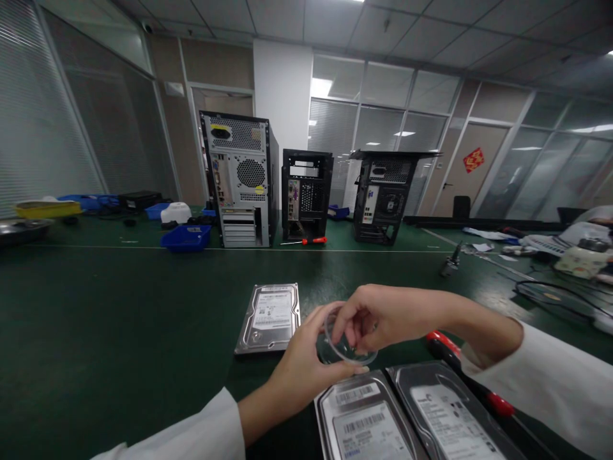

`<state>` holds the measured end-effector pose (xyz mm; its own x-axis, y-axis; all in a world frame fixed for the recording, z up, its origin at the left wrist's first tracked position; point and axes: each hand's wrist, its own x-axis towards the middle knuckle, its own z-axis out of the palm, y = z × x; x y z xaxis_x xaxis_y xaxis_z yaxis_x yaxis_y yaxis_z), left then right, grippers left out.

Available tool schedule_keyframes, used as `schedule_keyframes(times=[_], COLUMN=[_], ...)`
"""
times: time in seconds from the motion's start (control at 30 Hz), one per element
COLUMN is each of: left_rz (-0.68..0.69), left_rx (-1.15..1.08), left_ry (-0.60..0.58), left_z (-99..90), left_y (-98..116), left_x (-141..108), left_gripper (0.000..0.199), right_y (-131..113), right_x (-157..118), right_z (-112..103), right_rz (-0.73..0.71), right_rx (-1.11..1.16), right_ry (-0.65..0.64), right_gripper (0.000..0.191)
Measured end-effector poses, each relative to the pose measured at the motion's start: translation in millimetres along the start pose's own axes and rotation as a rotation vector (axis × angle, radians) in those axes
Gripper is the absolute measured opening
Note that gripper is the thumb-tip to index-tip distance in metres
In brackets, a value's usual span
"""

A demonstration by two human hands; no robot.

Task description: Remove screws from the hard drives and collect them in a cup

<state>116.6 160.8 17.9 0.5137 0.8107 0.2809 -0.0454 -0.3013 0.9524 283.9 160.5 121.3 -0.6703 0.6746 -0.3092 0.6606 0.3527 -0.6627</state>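
Observation:
My left hand (306,358) is wrapped round a small clear plastic cup (342,358), tilted above the near hard drives. The fingers of my right hand (371,319) reach into the cup's mouth, pinched together around something too small to name. One silver hard drive (271,317) lies flat beyond my left hand. Closer in, a second hard drive (366,421) and a third, darker-edged hard drive (450,409) lie side by side under my hands. A red and black tool (500,404) passes partly beneath my right forearm.
Three computer cases stand at the back: a tall one (242,179), a narrow one (306,195) and a black one (385,198). A red screwdriver (313,241) lies before the narrow case. A blue tray (186,237) sits left; cables (550,291) and clutter lie right.

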Motion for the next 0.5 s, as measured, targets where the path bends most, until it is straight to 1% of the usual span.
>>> schedule_keyframes(times=[0.13,0.27,0.5], left_rz=[0.011,0.010,0.003], left_rx=[0.030,0.038,0.046], left_ry=[0.012,0.007,0.028], left_z=[0.9,0.9,1.3], left_y=[-3.2,-5.1,-6.1], left_x=[-1.2,-2.0,-3.6], left_gripper=[0.068,0.069,0.068], right_y=[6.7,8.4,9.5], right_x=[-1.7,-4.8,-6.0], right_z=[-1.0,-3.4,-4.9], right_rz=[0.005,0.015,0.046], right_rx=[0.131,0.228,0.297], right_ry=[0.002,-0.001,0.026], right_gripper=[0.036,0.036,0.034])
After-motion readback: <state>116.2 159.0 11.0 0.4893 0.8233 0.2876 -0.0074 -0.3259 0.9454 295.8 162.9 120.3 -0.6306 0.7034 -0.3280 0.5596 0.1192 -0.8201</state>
